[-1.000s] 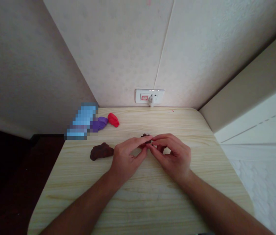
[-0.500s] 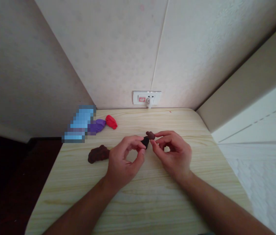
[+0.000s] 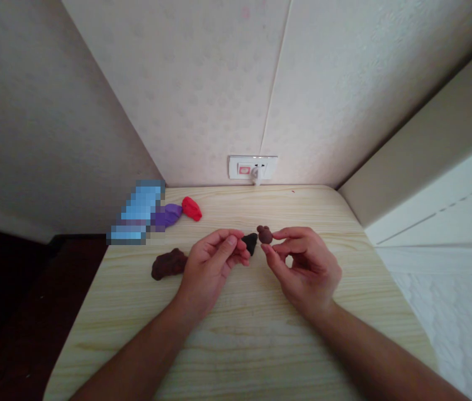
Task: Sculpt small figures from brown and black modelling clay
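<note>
My right hand point(image 3: 305, 262) pinches a small brown clay piece point(image 3: 266, 236) between thumb and fingers. The piece is rounded, with little balls joined at its upper left. Just left of it is a black clay piece point(image 3: 251, 243), roughly triangular, beside the fingertips of my left hand point(image 3: 210, 259). That hand is closed, its thumb pressed to the index finger; what lies between them, if anything, is hidden. I cannot tell whether the black piece rests on the table or touches the left fingers. A larger brown clay lump point(image 3: 168, 264) lies left of my left hand, partly covered by it.
On the pale wooden table point(image 3: 244, 345), purple clay point(image 3: 169, 215) and red clay point(image 3: 191, 208) lie at the back left, beside a blurred blue rectangle point(image 3: 139, 209). A wall socket point(image 3: 253, 167) with a plug sits behind the table's back edge. White quilted fabric point(image 3: 423, 312) is at the right.
My right hand has moved slightly right with the brown piece, widening the gap to the black one. My left thumb has risen and closed against the index finger.
</note>
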A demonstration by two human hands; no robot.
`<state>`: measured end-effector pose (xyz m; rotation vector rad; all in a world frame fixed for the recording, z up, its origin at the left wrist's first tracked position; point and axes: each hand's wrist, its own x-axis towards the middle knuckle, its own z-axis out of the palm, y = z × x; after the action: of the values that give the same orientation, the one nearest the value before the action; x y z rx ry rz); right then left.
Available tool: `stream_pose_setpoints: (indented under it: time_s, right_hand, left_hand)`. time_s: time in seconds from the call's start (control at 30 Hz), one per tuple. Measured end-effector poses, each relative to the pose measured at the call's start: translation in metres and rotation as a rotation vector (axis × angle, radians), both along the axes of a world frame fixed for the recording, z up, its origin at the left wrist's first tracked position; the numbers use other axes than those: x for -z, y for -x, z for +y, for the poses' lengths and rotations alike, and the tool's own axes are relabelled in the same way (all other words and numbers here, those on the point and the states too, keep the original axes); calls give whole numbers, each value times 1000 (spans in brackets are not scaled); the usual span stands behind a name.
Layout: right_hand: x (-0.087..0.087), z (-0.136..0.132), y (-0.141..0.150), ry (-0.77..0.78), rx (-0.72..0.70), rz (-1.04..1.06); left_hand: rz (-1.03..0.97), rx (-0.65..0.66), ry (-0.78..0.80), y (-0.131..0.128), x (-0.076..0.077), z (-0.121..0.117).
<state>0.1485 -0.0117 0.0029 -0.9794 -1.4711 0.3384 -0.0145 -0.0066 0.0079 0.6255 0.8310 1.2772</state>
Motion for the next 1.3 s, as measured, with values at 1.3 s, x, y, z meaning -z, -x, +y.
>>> stream_pose_setpoints:
  time_s: [1.3]
  right_hand:
    - [9, 9, -2, 639, -352, 197]
  left_hand:
    - [-110, 114, 78, 5, -1, 4]
